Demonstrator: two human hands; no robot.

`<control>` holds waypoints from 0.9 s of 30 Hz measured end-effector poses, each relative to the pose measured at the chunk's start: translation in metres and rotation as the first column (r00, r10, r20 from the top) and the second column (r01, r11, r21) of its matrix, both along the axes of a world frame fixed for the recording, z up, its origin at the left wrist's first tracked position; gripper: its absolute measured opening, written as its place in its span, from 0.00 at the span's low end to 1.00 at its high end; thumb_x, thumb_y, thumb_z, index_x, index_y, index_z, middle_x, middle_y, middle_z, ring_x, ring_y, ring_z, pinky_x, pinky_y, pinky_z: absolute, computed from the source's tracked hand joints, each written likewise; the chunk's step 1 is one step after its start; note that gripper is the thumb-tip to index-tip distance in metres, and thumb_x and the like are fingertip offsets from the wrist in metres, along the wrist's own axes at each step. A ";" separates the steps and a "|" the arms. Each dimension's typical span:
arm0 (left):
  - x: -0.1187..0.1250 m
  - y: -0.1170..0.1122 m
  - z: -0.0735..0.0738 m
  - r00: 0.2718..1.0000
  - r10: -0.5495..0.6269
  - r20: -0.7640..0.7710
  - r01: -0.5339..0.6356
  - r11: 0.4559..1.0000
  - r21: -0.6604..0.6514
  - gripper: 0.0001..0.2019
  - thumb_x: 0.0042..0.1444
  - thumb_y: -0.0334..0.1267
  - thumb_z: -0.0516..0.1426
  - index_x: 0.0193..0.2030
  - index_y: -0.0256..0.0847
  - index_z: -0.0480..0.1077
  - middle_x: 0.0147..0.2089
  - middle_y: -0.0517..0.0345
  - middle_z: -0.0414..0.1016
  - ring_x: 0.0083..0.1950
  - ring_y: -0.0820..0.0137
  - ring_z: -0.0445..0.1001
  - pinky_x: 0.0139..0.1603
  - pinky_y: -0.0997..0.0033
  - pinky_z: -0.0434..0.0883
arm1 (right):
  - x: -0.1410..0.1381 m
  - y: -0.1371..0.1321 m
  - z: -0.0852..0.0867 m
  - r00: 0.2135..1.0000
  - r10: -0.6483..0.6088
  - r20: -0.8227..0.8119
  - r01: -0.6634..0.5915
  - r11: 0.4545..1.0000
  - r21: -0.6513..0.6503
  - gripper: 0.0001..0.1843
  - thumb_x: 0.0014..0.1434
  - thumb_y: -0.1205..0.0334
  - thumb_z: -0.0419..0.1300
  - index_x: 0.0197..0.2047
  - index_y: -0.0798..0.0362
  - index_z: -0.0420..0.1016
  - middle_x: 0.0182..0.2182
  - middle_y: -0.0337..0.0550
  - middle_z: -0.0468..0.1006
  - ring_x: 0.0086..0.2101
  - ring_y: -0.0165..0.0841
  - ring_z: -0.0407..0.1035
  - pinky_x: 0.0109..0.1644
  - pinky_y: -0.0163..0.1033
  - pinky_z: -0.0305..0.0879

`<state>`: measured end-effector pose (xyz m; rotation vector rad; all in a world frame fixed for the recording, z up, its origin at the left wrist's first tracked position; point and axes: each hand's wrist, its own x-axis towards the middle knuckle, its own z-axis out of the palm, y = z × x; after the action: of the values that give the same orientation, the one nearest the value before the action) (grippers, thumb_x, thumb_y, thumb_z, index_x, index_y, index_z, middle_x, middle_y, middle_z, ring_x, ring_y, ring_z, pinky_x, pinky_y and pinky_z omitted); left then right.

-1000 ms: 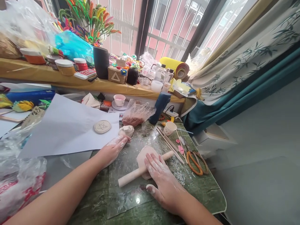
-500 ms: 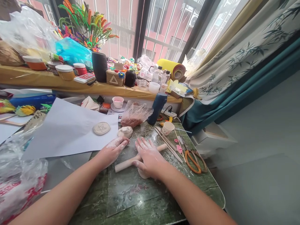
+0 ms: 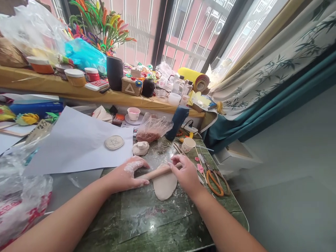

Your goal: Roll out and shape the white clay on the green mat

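A flat oval slab of pale clay (image 3: 165,184) lies on a glass sheet (image 3: 154,213) on the green table. A wooden rolling pin (image 3: 157,172) rests across the slab's far end. My left hand (image 3: 126,175), dusted white, is curled around the pin's left end. My right hand (image 3: 185,172) has its fingers closed over the pin's right end. A small lump of clay (image 3: 140,148) sits just beyond my left hand.
A white paper sheet (image 3: 76,143) with a round star-stamped clay disc (image 3: 114,142) lies at left. Orange-handled scissors (image 3: 216,182), wooden sticks, a paper cup (image 3: 188,144), a plastic bag (image 3: 152,127) and a dark bottle (image 3: 178,120) stand to the right and behind. A cluttered shelf runs along the window.
The pin has rolled away to the slab's far end. My left hand moved from the table onto the pin's left end; my right hand shifted from pressing flat on the middle to gripping the right end.
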<state>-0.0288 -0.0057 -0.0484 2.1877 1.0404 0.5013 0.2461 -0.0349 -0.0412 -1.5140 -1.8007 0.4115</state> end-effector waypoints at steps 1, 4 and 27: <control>0.000 0.000 0.001 1.000 -0.013 0.001 0.013 1.000 0.006 0.21 0.53 0.51 0.67 0.53 0.48 0.77 0.56 0.52 0.76 0.60 0.55 0.71 0.63 0.59 0.68 | 0.001 -0.003 -0.001 1.000 0.010 0.015 -0.010 1.000 0.004 0.11 0.63 0.56 0.61 0.46 0.50 0.78 0.37 0.44 0.81 0.40 0.40 0.76 0.49 0.46 0.72; 0.001 -0.002 0.005 0.997 -0.082 0.001 0.081 0.995 0.057 0.19 0.54 0.49 0.66 0.51 0.48 0.77 0.55 0.54 0.76 0.59 0.56 0.72 0.62 0.59 0.68 | 0.003 -0.011 -0.008 0.997 0.071 0.039 -0.071 0.997 0.014 0.17 0.64 0.59 0.60 0.55 0.49 0.77 0.40 0.46 0.83 0.44 0.42 0.77 0.56 0.49 0.71; 0.063 0.018 0.030 0.960 -0.076 -0.268 0.205 0.844 0.495 0.13 0.66 0.32 0.53 0.53 0.46 0.74 0.45 0.50 0.77 0.48 0.57 0.73 0.52 0.56 0.67 | 0.072 -0.054 -0.016 0.897 0.113 0.427 -0.120 0.993 -0.012 0.16 0.69 0.61 0.54 0.57 0.50 0.74 0.49 0.52 0.77 0.49 0.46 0.71 0.56 0.56 0.70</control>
<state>0.0342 0.0121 -0.0183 2.8451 0.9261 0.5013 0.3182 -0.0894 -0.0576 -1.5782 -2.2358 0.1227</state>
